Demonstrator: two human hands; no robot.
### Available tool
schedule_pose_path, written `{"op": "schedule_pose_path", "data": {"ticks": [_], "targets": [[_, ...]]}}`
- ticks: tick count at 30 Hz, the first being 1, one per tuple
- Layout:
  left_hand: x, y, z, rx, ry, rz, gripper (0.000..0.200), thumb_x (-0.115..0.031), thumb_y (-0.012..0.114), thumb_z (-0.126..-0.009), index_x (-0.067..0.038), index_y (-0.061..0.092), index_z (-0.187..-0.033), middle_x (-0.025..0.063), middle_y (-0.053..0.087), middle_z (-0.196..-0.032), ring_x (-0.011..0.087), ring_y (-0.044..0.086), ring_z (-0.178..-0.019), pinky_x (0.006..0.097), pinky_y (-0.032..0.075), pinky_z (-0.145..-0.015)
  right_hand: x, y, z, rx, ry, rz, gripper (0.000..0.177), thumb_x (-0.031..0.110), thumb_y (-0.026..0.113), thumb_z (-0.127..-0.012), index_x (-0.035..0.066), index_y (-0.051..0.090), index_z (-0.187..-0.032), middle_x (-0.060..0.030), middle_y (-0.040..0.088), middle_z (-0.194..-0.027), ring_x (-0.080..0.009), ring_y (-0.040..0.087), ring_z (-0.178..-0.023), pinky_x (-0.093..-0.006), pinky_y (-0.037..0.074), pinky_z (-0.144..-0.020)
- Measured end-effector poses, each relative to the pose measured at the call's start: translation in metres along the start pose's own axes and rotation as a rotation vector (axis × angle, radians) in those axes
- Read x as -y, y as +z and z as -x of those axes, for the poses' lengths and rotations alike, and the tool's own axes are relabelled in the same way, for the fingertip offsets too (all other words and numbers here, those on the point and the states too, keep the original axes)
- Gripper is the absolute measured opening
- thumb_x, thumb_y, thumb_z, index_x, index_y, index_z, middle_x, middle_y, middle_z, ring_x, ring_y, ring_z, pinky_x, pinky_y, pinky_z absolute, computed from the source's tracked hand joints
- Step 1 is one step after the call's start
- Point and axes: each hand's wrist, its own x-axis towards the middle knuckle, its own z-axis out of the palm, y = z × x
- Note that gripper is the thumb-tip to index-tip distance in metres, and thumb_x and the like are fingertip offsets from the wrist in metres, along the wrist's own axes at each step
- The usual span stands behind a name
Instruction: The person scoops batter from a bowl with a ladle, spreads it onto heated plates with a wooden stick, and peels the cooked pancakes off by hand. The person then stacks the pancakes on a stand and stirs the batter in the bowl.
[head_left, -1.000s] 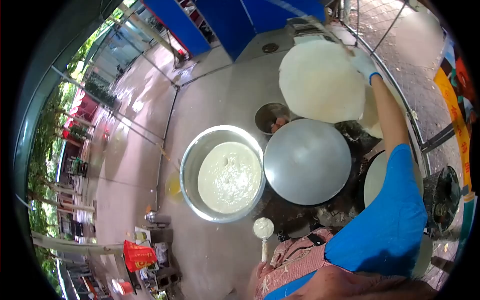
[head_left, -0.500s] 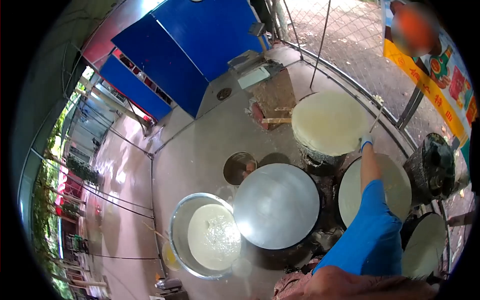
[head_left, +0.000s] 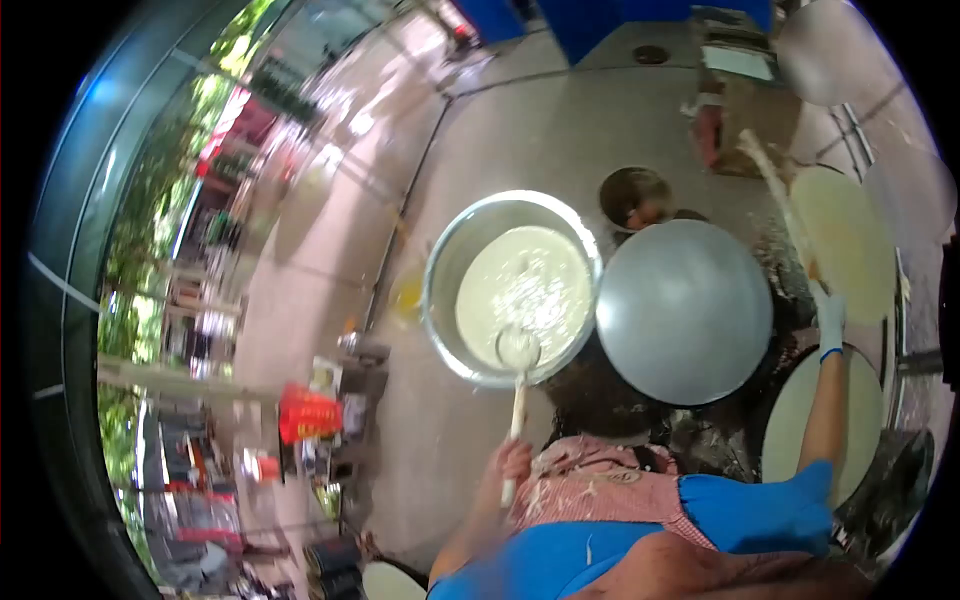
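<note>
My bare left hand (head_left: 515, 461) is wrapped round the handle of a ladle (head_left: 518, 350), whose bowl is at the near rim of a large metal basin (head_left: 433, 330) of pale, creamy batter (head_left: 525, 275). On the right, my gloved right hand (head_left: 830, 318) grips a pale wooden stick (head_left: 785, 195) that points up and away over the edge of a griddle with a pale round sheet (head_left: 850, 235). A bare round metal griddle (head_left: 685, 312) lies between the basin and my right hand.
Another round griddle (head_left: 825, 420) lies beneath my right forearm. Behind the bare griddle is a dark bucket (head_left: 636, 197). A brick-and-board stand (head_left: 750, 125) is at the back right. Far left are a red bag (head_left: 308, 414) and cluttered shelves.
The view has swung left, so basin and griddles appear further right. My left hand with the ladle has come into view. The stick at my right hand now points up and left.
</note>
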Motion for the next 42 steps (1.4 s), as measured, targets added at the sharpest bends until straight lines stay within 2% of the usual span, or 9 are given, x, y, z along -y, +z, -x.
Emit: {"op": "schedule_pose_path", "data": {"ticks": [7, 13, 16, 20, 25, 30, 36, 39, 42], "targets": [[-0.183, 0.013, 0.010, -0.195, 0.258, -0.634, 0.011, -0.015, 0.048, -0.092, -0.007, 0.042, -0.094, 0.0015, 0.039, -0.063, 0.0075, 0.036, -0.041, 0.0171, 0.030, -0.030, 0.309, 0.169, 0.146, 0.623, -0.409, 0.453, 0.038, 0.038, 0.060, -0.077, 0.005, 0.066, -0.095, -0.0170, 0.065, -0.086, -0.0310, 0.063, -0.086, -0.0397, 0.048, -0.073], [-0.331, -0.078, -0.089, -0.456, 0.013, -1.069, 0.015, -0.018, 0.051, -0.089, -0.005, 0.047, -0.084, 0.0000, 0.040, -0.053, 0.0116, 0.035, -0.035, 0.0259, 0.029, -0.028, 0.354, 0.292, 0.269, 0.868, -0.626, 0.842, 0.028, 0.031, 0.055, -0.074, 0.006, 0.069, -0.074, -0.0168, 0.065, -0.074, -0.0339, 0.064, -0.070, -0.0426, 0.051, -0.063], [-0.333, -0.067, -0.092, -0.506, 0.013, -1.655, 0.010, -0.013, 0.050, -0.085, -0.006, 0.046, -0.079, 0.0035, 0.040, -0.046, 0.0160, 0.039, -0.029, 0.0282, 0.031, -0.028, 0.363, 0.266, 0.282, 0.759, -0.380, 0.691, 0.039, 0.045, 0.061, -0.070, 0.007, 0.067, -0.074, -0.0169, 0.064, -0.071, -0.0323, 0.064, -0.068, -0.0433, 0.051, -0.064], [-0.339, -0.046, -0.093, -0.635, -0.289, -0.712, 0.025, -0.017, 0.049, -0.090, -0.010, 0.040, -0.068, -0.0020, 0.036, -0.049, 0.0084, 0.036, -0.036, 0.0226, 0.029, -0.029, 0.303, 0.293, 0.371, 0.780, -0.193, 0.703, 0.043, 0.049, 0.061, -0.074, 0.007, 0.066, -0.081, -0.0184, 0.065, -0.078, -0.0341, 0.063, -0.079, -0.0432, 0.050, -0.074], [-0.311, 0.100, -0.008, -0.446, -0.324, -0.290, 0.035, -0.018, 0.053, -0.089, -0.015, 0.033, -0.060, -0.0064, 0.032, -0.050, 0.0045, 0.029, -0.035, 0.0199, 0.024, -0.027, 0.353, 0.244, 0.411, 0.622, -0.082, 0.544, 0.040, 0.047, 0.063, -0.076, 0.007, 0.063, -0.080, -0.0178, 0.063, -0.073, -0.0358, 0.062, -0.072, -0.0449, 0.048, -0.066], [-0.263, 0.262, 0.095, -0.124, 0.127, -0.985, 0.016, -0.012, 0.050, -0.091, -0.019, 0.037, -0.097, -0.0057, 0.027, -0.059, 0.0020, 0.025, -0.042, 0.0159, 0.017, -0.030, 0.405, 0.224, 0.372, 0.118, -0.528, 0.163, 0.025, 0.029, 0.070, -0.074, 0.006, 0.063, -0.079, -0.0165, 0.061, -0.067, -0.0340, 0.060, -0.062, -0.0423, 0.047, -0.055], [-0.250, 0.371, 0.174, 0.160, 0.407, -1.552, 0.046, -0.024, 0.049, -0.093, -0.031, 0.030, -0.134, -0.0059, 0.026, -0.056, 0.0037, 0.025, -0.039, 0.0198, 0.018, -0.031, 0.490, 0.172, 0.300, -0.272, -0.715, -0.043, 0.026, 0.019, 0.071, -0.073, 0.002, 0.065, -0.091, -0.0157, 0.065, -0.078, -0.0328, 0.062, -0.069, -0.0385, 0.049, -0.061], [-0.259, 0.398, 0.177, 0.286, 0.687, -1.683, 0.059, -0.024, 0.048, -0.094, -0.034, 0.016, -0.142, -0.0052, 0.028, -0.056, 0.0047, 0.026, -0.038, 0.0201, 0.019, -0.032, 0.503, 0.179, 0.293, -0.289, -0.575, -0.255, 0.027, 0.017, 0.071, -0.075, 0.000, 0.065, -0.095, -0.0173, 0.066, -0.084, -0.0269, 0.065, -0.073, -0.0348, 0.050, -0.066], [-0.287, 0.362, 0.130, 0.160, 0.707, -1.622, 0.055, -0.022, 0.049, -0.093, -0.029, 0.020, -0.139, -0.0030, 0.035, -0.056, 0.0086, 0.032, -0.038, 0.0238, 0.024, -0.031, 0.475, 0.231, 0.303, 0.196, -0.320, -0.893, 0.035, 0.010, 0.069, -0.076, -0.003, 0.063, -0.108, -0.0022, 0.062, -0.080, -0.0090, 0.053, -0.061, -0.0251, 0.045, -0.054]]}}
